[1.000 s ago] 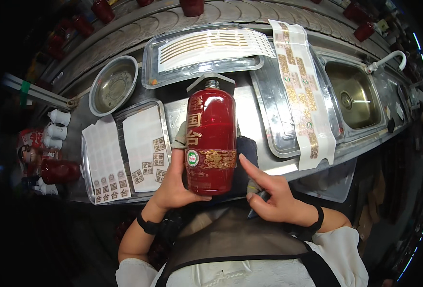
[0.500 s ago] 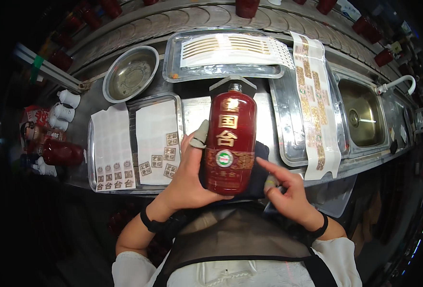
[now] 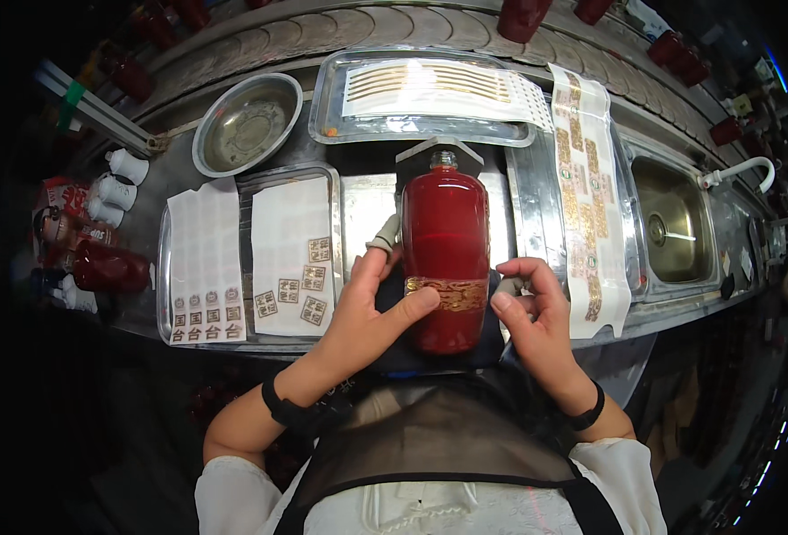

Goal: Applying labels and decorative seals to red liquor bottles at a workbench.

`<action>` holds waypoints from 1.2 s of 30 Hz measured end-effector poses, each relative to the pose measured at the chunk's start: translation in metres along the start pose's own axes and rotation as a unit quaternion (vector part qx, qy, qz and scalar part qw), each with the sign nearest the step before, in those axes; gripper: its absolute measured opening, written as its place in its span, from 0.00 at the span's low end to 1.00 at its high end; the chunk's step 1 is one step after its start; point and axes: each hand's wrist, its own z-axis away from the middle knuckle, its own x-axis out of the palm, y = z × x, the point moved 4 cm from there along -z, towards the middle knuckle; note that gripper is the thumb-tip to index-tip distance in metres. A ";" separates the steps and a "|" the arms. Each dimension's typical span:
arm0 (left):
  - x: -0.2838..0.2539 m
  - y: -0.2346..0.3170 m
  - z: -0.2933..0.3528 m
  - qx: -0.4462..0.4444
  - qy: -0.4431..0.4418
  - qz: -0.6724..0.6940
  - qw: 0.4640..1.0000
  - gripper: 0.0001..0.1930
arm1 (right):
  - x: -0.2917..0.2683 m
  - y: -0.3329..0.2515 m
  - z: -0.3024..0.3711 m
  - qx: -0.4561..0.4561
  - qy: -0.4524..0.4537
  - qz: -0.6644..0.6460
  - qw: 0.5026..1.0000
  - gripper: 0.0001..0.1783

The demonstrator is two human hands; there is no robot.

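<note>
In front of me is a dark red glass bottle [image 3: 447, 214], its bare-rimmed neck pointing away and a gold patterned band [image 3: 465, 295] round its lower part. My left hand [image 3: 371, 303] grips its left side, with the thumb pressed on the band and a pale finger cot on one finger. Just off the bottle's right side is my right hand [image 3: 536, 312], fingers bent and apart, holding nothing; it wears a finger cot too. Under the bottle lies a dark cloth [image 3: 394, 350], mostly hidden, and behind its neck stands a grey angled bracket [image 3: 471, 160].
Metal trays with decal sheets stand left [image 3: 206, 308], at the back [image 3: 327, 116] and right [image 3: 528, 223]. A metal bowl [image 3: 248, 125] sits back left, a sink [image 3: 672, 209] at the right. Another red bottle [image 3: 113, 267] lies far left; a conveyor [image 3: 367, 31] runs behind.
The bottle has been turned about its length, so its gold characters and round emblem no longer face up. My left thumb has moved onto the band. My right index finger has left the bottle's side.
</note>
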 end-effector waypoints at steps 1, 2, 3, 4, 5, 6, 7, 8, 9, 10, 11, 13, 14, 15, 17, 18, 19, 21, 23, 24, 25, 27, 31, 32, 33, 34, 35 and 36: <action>0.005 -0.002 -0.001 -0.017 -0.012 0.034 0.999 0.48 | 0.001 0.000 -0.002 0.001 0.003 0.008 1.000 0.20; 0.008 -0.004 -0.002 -0.035 -0.023 0.069 0.997 0.46 | 0.002 0.003 -0.006 0.000 -0.011 0.040 0.999 0.24; 0.006 -0.004 -0.002 -0.036 -0.024 0.069 0.997 0.46 | 0.004 0.003 -0.007 0.001 -0.010 0.040 0.999 0.24; 0.003 -0.004 -0.002 -0.039 -0.051 0.063 0.996 0.46 | 0.008 0.000 -0.007 -0.014 -0.010 0.057 0.998 0.25; 0.002 -0.004 -0.002 -0.042 -0.078 0.056 0.994 0.47 | 0.009 -0.002 -0.007 -0.030 -0.010 0.074 0.997 0.27; 0.003 -0.004 -0.002 -0.043 -0.077 0.057 0.994 0.47 | 0.010 -0.003 -0.006 -0.029 -0.010 0.072 0.997 0.29; 0.003 -0.004 -0.003 -0.028 -0.067 0.062 0.995 0.47 | 0.009 -0.003 -0.007 -0.029 -0.012 0.072 0.997 0.29; 0.003 -0.004 -0.004 -0.014 -0.057 0.067 0.996 0.48 | 0.009 -0.002 -0.008 -0.024 -0.015 0.075 0.997 0.29; 0.003 -0.003 -0.005 -0.014 -0.057 0.067 0.996 0.48 | 0.008 -0.001 -0.008 -0.019 -0.017 0.076 0.997 0.29; 0.003 -0.002 -0.005 -0.004 -0.053 0.084 0.995 0.46 | 0.008 0.000 -0.008 -0.019 -0.018 0.076 0.997 0.29; 0.003 0.000 -0.006 0.006 -0.049 0.101 0.994 0.44 | 0.009 0.001 -0.009 -0.017 -0.018 0.070 0.997 0.30; 0.002 -0.001 -0.006 -0.008 -0.058 0.099 0.993 0.46 | 0.009 0.001 -0.009 -0.014 -0.019 0.065 0.998 0.30; 0.002 -0.003 -0.006 -0.022 -0.068 0.097 0.993 0.48 | 0.009 0.001 -0.010 -0.009 -0.019 0.065 0.998 0.30; 0.002 -0.002 -0.006 -0.023 -0.067 0.097 0.993 0.48 | 0.010 0.001 -0.010 -0.004 -0.019 0.065 0.998 0.31; 0.003 0.001 -0.007 -0.007 -0.070 0.115 0.991 0.48 | 0.010 0.002 -0.010 -0.009 -0.013 0.069 0.997 0.31; 0.003 0.000 -0.006 -0.008 -0.068 0.114 0.991 0.48 | 0.010 0.002 -0.010 -0.014 -0.007 0.073 0.997 0.31; 0.002 -0.002 -0.006 -0.008 -0.067 0.111 0.992 0.48 | 0.010 0.002 -0.010 -0.014 -0.009 0.073 0.997 0.31; 0.002 -0.003 -0.006 -0.008 -0.065 0.108 0.992 0.48 | 0.011 0.001 -0.011 -0.001 -0.017 0.063 0.998 0.32; 0.002 -0.002 -0.006 0.003 -0.069 0.106 0.992 0.48 | 0.010 0.004 -0.011 0.005 -0.023 0.050 0.998 0.31; 0.001 -0.003 -0.006 0.003 -0.068 0.107 0.992 0.48 | 0.010 0.005 -0.011 0.011 -0.027 0.038 0.999 0.31; 0.001 -0.003 -0.006 0.004 -0.072 0.105 0.992 0.47 | 0.011 0.006 -0.011 0.011 -0.027 0.038 0.999 0.31; 0.000 -0.003 -0.005 0.005 -0.076 0.104 0.992 0.47 | 0.010 0.007 -0.010 0.018 -0.012 -0.006 1.000 0.29; -0.001 -0.001 -0.002 -0.014 -0.075 0.100 0.992 0.45 | 0.007 0.007 -0.013 -0.008 -0.018 0.021 1.000 0.27; -0.002 0.001 0.000 -0.014 -0.065 0.097 0.993 0.44 | 0.005 0.005 -0.014 0.015 -0.035 0.023 0.999 0.27; -0.003 0.003 0.002 -0.014 -0.065 0.098 0.993 0.44 | 0.002 0.004 -0.014 0.039 -0.050 0.026 0.998 0.26; -0.006 0.004 0.004 -0.009 -0.068 0.064 0.996 0.43 | -0.001 0.005 -0.015 0.039 -0.050 0.027 0.998 0.26; -0.008 0.006 0.005 -0.004 -0.071 0.029 0.997 0.42 | -0.004 0.007 -0.016 0.046 -0.062 0.019 0.997 0.26; -0.009 0.007 0.005 -0.005 -0.071 0.029 0.997 0.42 | -0.004 0.010 -0.017 0.053 -0.075 0.010 0.996 0.26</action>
